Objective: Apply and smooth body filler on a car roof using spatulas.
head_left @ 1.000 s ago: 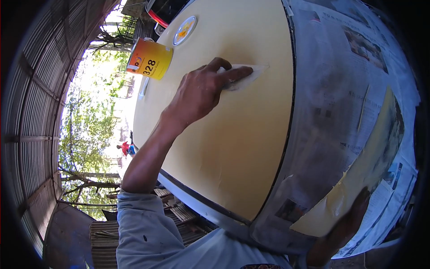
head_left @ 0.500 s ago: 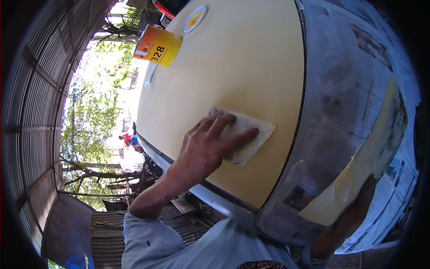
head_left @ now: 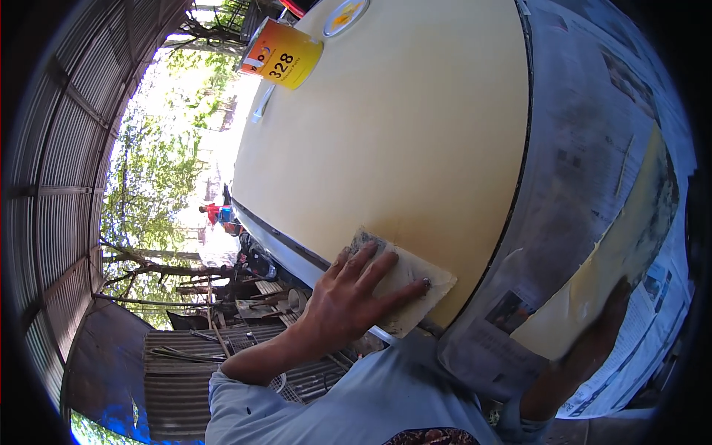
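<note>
My left hand is laid over a pale rectangular spreader, its fingers stretched across the top face; the thumb is hidden. The spreader lies on the near end of a cream-coated vehicle panel, partly past its near edge. A darker tan patch shows on the coating just beyond it. At the right, my right hand grips the edge of a long curved sheet smeared with pale yellow putty. Shade hides some of its fingers.
An orange-and-yellow can stands at the panel's far left, beside a round lid with yellow residue and a small white tool. Newspaper masking covers the right side. A person in red is far off at the left.
My left hand and the spreader have come nearer to me, to the panel's near edge. My view has also shifted a little. The right hand still holds the sheet.
</note>
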Demonstrator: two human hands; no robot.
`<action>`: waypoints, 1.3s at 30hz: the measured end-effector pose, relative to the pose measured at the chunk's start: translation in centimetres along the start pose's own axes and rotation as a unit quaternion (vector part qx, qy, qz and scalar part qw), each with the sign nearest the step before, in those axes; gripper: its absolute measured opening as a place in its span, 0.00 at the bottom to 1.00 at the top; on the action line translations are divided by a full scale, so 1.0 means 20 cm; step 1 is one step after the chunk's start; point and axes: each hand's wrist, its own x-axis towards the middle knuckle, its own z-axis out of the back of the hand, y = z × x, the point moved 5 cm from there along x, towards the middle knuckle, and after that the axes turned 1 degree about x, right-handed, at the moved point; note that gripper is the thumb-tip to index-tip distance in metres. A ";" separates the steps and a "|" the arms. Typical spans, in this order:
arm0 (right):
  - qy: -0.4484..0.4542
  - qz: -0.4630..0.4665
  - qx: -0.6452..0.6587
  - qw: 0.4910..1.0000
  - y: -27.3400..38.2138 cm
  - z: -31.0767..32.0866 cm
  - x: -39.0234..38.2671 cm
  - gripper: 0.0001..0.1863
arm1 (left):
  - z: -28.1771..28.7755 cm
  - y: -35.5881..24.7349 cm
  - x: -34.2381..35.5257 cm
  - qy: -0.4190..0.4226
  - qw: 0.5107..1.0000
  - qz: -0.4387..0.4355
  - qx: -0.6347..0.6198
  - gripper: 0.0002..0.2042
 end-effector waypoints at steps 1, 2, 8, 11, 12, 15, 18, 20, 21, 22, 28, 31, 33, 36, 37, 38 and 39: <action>0.000 0.002 0.000 1.000 0.01 -0.02 0.00 0.25 | 0.00 -0.01 -0.02 0.006 1.000 -0.007 -0.003 0.24; -0.044 -0.209 0.236 0.948 -0.09 -0.04 0.00 0.27 | 0.00 -0.01 -0.03 0.004 1.000 -0.006 -0.003 0.24; -0.021 -0.354 0.449 0.820 -0.15 -0.15 -0.08 0.23 | 0.07 0.01 -0.12 0.058 0.997 -0.033 -0.027 0.23; 0.024 -0.241 0.354 0.903 -0.09 -0.16 -0.13 0.23 | 0.20 0.09 -0.12 0.003 0.989 -0.032 -0.144 0.26; 0.062 -0.143 0.251 0.955 -0.01 -0.16 -0.12 0.25 | 0.23 0.06 -0.09 -0.007 0.989 -0.039 -0.141 0.26; 0.144 -0.134 0.411 0.890 0.24 -0.15 -0.12 0.25 | 0.33 -0.18 -0.03 -0.170 0.935 -0.207 -0.231 0.27; 0.182 -0.396 0.700 0.566 0.38 -0.17 -0.08 0.21 | 0.24 -0.27 0.04 -0.150 0.938 -0.224 -0.219 0.28; 0.204 -0.399 0.765 0.463 0.40 -0.15 -0.07 0.22 | 0.23 -0.23 0.05 -0.153 0.943 -0.226 -0.190 0.27; 0.204 -0.388 0.747 0.500 0.38 -0.17 -0.08 0.25 | 0.23 -0.20 0.06 -0.153 0.950 -0.218 -0.162 0.27; 0.199 -0.388 0.748 0.501 0.34 -0.21 -0.12 0.25 | 0.25 -0.17 0.06 -0.153 0.949 -0.223 -0.163 0.27; 0.012 -0.474 0.771 0.425 0.04 -0.16 -0.14 0.23 | 0.17 0.35 0.44 -0.165 0.982 -0.087 -0.028 0.29; -0.105 -0.503 0.680 0.523 0.08 -0.05 -0.05 0.22 | 0.19 0.59 0.83 -0.199 0.978 -0.022 -0.054 0.34; -0.068 -0.482 0.700 0.522 0.13 -0.09 0.00 0.23 | 0.16 0.77 1.06 -0.201 0.977 -0.009 -0.066 0.32; -0.034 -0.464 0.698 0.544 0.13 -0.12 0.01 0.23 | 0.14 0.86 1.32 -0.207 0.977 -0.025 -0.048 0.30; -0.036 -0.470 0.672 0.570 0.10 -0.12 0.00 0.22 | 0.13 0.84 1.38 -0.203 0.977 -0.030 -0.054 0.30; -0.039 -0.475 0.668 0.571 0.07 -0.12 -0.03 0.22 | 0.13 0.83 1.43 -0.187 0.980 -0.028 -0.061 0.29; -0.020 -0.454 0.682 0.573 0.06 -0.11 -0.04 0.22 | 0.13 0.82 1.47 -0.170 0.983 -0.025 -0.067 0.29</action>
